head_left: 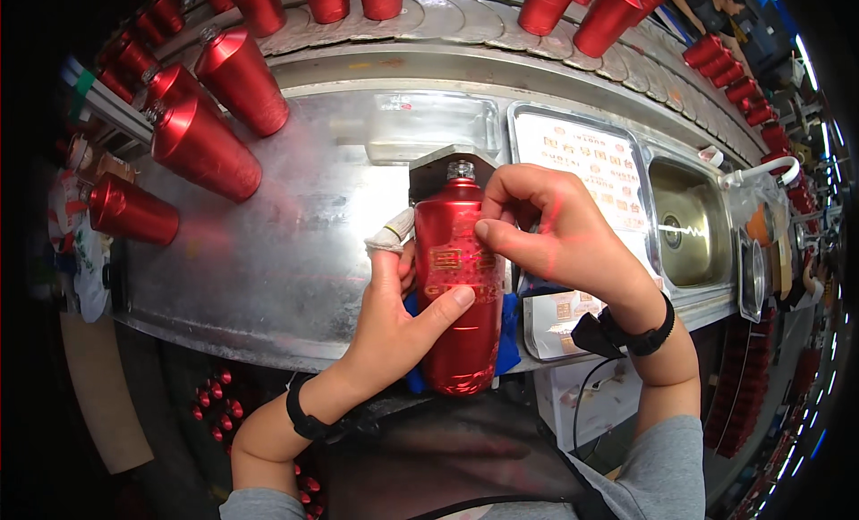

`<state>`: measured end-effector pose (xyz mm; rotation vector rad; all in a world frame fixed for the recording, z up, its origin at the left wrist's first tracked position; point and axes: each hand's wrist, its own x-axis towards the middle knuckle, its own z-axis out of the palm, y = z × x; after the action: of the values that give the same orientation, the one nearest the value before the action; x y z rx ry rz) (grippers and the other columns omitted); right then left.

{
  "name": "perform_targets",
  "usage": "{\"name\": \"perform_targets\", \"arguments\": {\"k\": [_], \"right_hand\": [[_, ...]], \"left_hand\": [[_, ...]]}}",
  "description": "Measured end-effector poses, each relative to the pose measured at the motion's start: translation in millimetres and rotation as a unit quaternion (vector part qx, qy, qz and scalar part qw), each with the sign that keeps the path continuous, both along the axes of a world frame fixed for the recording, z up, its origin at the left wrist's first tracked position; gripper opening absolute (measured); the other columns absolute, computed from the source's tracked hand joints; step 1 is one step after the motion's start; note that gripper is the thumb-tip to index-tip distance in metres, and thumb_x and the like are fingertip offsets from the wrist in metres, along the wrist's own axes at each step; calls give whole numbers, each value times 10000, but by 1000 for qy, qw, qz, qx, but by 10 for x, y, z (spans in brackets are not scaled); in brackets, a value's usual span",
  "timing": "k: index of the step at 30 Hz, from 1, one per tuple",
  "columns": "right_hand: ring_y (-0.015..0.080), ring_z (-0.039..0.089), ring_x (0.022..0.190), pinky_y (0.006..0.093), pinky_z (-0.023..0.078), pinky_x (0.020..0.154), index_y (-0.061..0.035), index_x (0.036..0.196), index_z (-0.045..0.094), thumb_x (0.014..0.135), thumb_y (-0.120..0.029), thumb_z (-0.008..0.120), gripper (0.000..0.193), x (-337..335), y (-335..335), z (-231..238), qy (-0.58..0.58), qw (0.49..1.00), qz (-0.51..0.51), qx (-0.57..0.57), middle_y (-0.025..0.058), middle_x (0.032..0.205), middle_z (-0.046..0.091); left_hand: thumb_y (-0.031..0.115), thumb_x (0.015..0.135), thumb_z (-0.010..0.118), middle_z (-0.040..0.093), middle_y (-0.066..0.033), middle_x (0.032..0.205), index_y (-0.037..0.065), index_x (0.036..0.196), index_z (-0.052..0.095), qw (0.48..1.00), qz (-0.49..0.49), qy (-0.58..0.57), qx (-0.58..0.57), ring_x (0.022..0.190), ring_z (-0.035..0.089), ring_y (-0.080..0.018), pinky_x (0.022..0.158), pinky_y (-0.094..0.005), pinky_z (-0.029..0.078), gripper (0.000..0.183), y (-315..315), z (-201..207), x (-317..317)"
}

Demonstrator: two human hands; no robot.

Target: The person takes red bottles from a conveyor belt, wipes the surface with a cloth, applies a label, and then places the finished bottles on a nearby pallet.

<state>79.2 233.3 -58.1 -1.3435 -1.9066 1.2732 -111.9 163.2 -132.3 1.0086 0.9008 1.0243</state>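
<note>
A glossy red bottle (456, 354) with gold lettering and a bare glass neck stands tilted in front of me, its base toward my body. My left hand (389, 319) grips its left side, thumb laid across the front, the other fingers partly hidden behind. A white cover sits on one finger of that hand. At the bottle's upper right side, my right hand (573, 234) is closed in a pinch, thumb tip against or close to the surface. Whatever lies between those fingertips is too small to make out. Under the bottle shows a blue cloth-like piece (508, 332).
Several red bottles (206, 149) stand on the left of the metal bench (268, 287). More ride a slatted conveyor (447, 21) at the back. To the right lie a tray of printed sheets (573, 149) and a sink (689, 220) with a white tap (765, 173). Behind is a see-through tray (434, 126).
</note>
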Motion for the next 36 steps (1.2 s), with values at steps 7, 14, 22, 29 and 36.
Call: {"name": "perform_targets", "arguments": {"k": [7, 14, 22, 29, 36], "right_hand": [[39, 530, 668, 212, 442, 594, -5, 818, 602, 848, -102, 683, 129, 19, 2, -65, 6, 1000, 12, 1, -8, 749, 563], [36, 541, 664, 211, 443, 589, -9, 828, 601, 852, -103, 681, 126, 23, 14, -90, 15, 1000, 17, -2, -11, 730, 568], [31, 528, 649, 206, 434, 580, -15, 818, 595, 853, -98, 679, 123, 36, 6, -79, 7, 1000, 15, -5, -18, 720, 563], [25, 523, 638, 199, 424, 570, -26, 822, 600, 855, -113, 688, 128, 27, 7, -61, 14, 1000, 9, -20, -27, 712, 564], [21, 530, 640, 193, 418, 568, -33, 823, 601, 875, -140, 699, 154, 37, 11, -117, 27, 999, -1, -30, -27, 720, 584]], "left_hand": [[180, 886, 706, 450, -195, 1386, -6, 1437, 223, 1000, -7, -11, 6, 1272, 480, -234, 1075, -380, 370, 756, -6, -24, -26], [185, 895, 701, 435, -203, 1405, -4, 1442, 212, 1000, -13, -15, 0, 1290, 467, -239, 1088, -379, 354, 758, -8, -16, -43], [193, 896, 702, 409, -208, 1428, 0, 1444, 205, 999, -22, -22, -8, 1314, 444, -244, 1108, -383, 328, 764, -8, -34, -49], [206, 915, 680, 393, -204, 1453, 5, 1455, 199, 998, -10, -46, -39, 1322, 435, -255, 1113, -393, 320, 751, -10, -27, -71], [200, 932, 661, 398, -201, 1455, 4, 1456, 216, 997, -6, -58, -45, 1315, 442, -251, 1105, -395, 337, 715, 2, -54, -67]]}}
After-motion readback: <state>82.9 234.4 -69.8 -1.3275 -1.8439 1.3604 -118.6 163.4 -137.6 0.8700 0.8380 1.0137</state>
